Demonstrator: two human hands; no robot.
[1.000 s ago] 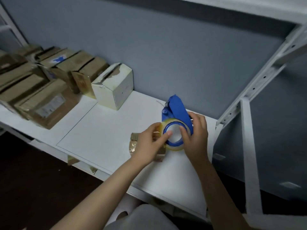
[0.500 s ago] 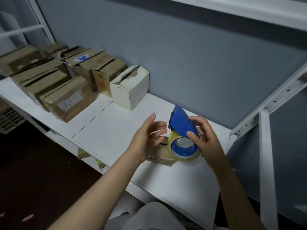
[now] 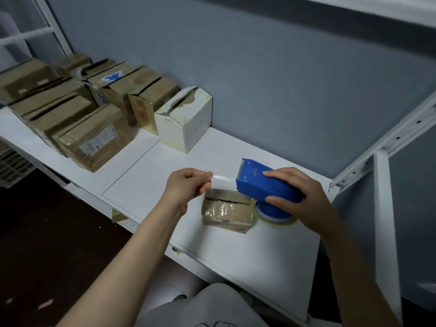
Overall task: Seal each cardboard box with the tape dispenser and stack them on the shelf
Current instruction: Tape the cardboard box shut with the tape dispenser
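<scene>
Right hand [image 3: 299,197] grasps the blue tape dispenser [image 3: 257,185], fingers wrapped over its top, toothed cutter end pointing left. The roll [image 3: 271,214] hangs under it, just above the shelf [image 3: 151,180]. Left hand [image 3: 186,187] pinches the free end of a clear strip of tape [image 3: 224,178], which is stretched taut from the fingers to the cutter. Judged reason: the two hands pull apart so the strip comes off flat and does not stick to itself.

The small box [image 3: 226,213] sits on the shelf between and just below the hands, right under the strip, top flaps closed but with a seam showing. Neither hand touches it. It is likely parked there so the tape can drop straight onto the seam. Its front face already looks glossy with old tape.

Step in hand: a length of tape is drawn out and not yet laid down.

The brown boxes [image 3: 94,138] are packed in rows at the far left of the shelf, with a white box [image 3: 186,121] at the near end of the row against the wall. That looks like the stacking zone, with the right part of the shelf kept as work space.
</scene>
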